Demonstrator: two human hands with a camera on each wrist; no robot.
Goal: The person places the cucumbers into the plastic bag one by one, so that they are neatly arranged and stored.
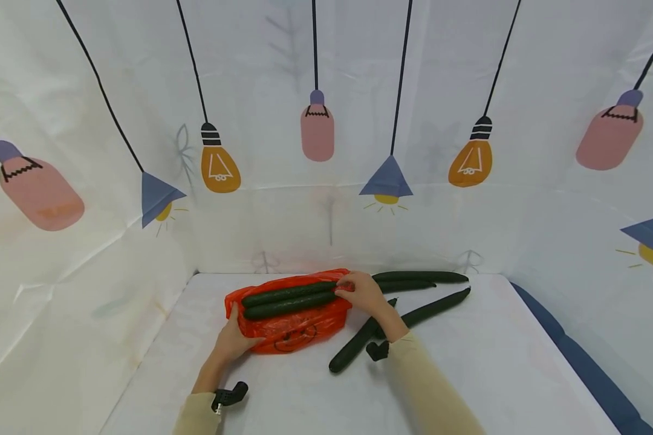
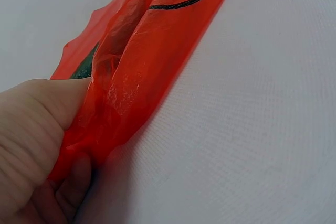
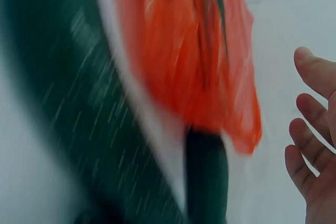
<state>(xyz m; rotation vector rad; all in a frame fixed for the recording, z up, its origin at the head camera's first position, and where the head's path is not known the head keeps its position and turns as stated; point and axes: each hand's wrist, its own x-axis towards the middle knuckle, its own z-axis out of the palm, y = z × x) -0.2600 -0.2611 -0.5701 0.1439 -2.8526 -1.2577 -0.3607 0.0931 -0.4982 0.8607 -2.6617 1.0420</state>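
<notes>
While the left hand (image 1: 231, 341) pinches a red bag (image 1: 326, 320), the right hand (image 1: 367, 293) is at its other end

Where thumb and fingers close in the left wrist view, the left grip is clamped on a gathered fold of thin plastic. The right hand is over the opposite end of the bag; in its own wrist view the thumb and fingers stand apart with a bare palm, though whether a fingertip brushes the plastic I cannot tell.

The bag lies on the white tabletop (image 1: 522, 374), left of the middle in the head view. Two cucumbers (image 1: 288, 305) lie along it side by side, red plastic showing above and below them, their right ends close to the right hand. The bag carries black print (image 1: 295, 338); the left wrist view shows a long curve like a smile with a short mark nearby, and the rest is too creased and small to read.

To the right, four more cucumbers (image 1: 438, 308) rest on the tabletop: a back pair (image 1: 419, 277) nearly parallel, and a front pair (image 1: 354, 347) slanting, partly hidden by the arm. Black wrist cameras (image 1: 231, 394) sit by pale yellow sleeves (image 1: 435, 393). Behind hangs a white sheet (image 1: 250, 235) with printed lamps (image 1: 318, 136) in pink, blue and orange.
</notes>
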